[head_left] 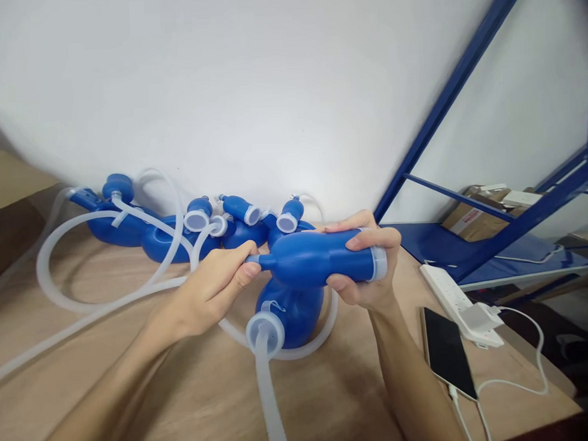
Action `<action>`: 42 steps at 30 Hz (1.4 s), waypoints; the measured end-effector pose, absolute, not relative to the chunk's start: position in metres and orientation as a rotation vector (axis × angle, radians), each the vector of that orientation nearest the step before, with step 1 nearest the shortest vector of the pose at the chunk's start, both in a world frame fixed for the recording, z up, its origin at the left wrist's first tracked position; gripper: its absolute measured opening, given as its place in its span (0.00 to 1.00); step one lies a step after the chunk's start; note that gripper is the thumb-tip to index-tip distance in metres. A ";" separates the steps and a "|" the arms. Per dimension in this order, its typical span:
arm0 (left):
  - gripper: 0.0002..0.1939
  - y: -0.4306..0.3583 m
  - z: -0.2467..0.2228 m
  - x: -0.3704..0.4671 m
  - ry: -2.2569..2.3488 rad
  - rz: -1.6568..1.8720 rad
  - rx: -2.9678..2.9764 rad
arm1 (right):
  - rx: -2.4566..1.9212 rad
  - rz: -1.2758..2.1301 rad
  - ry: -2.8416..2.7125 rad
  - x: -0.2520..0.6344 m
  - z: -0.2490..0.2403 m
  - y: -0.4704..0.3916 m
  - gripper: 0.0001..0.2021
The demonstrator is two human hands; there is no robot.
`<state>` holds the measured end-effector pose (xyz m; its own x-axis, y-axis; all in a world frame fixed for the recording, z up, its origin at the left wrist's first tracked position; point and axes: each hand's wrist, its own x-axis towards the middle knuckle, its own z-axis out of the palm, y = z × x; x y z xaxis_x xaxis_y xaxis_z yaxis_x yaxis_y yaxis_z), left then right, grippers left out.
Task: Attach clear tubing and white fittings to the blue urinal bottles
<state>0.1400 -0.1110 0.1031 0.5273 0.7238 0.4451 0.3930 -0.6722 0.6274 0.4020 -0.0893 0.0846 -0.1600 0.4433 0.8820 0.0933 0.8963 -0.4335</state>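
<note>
I hold a blue plastic bottle-shaped part (303,259) level in the air with both hands. My left hand (213,282) pinches its narrow neck between thumb and fingers. My right hand (376,262) is wrapped round its wide end, which carries a translucent white collar (380,263). Below it on the table lies a rounded blue container (298,318), partly hidden by the part I hold. A translucent white cap (265,332) closes its mouth. From that cap a whitish hose (270,397) runs toward me.
Several more blue containers and smaller blue bottle parts (286,214) lie along the wall, with looping hoses (68,295) at left. On the right are a phone (448,350), a white power strip (456,304) with cables, and a blue metal shelf (470,245). A cardboard box (10,181) stands far left.
</note>
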 end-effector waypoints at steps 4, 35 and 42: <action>0.22 -0.107 0.102 0.142 0.824 0.890 2.159 | -0.217 0.214 -1.819 0.409 0.087 -0.083 0.25; 0.20 -0.108 0.090 0.152 1.052 1.226 2.508 | -0.342 0.252 -1.607 0.408 0.081 -0.064 0.18; 0.16 -0.098 0.088 0.144 1.114 1.119 2.470 | -0.306 0.248 -1.605 0.410 0.082 -0.066 0.19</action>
<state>0.1439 -0.0976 0.0880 0.4260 0.7132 0.5566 0.5539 -0.6921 0.4628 0.4098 -0.0659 0.0818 -0.0445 0.3438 0.9380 0.0449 0.9387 -0.3419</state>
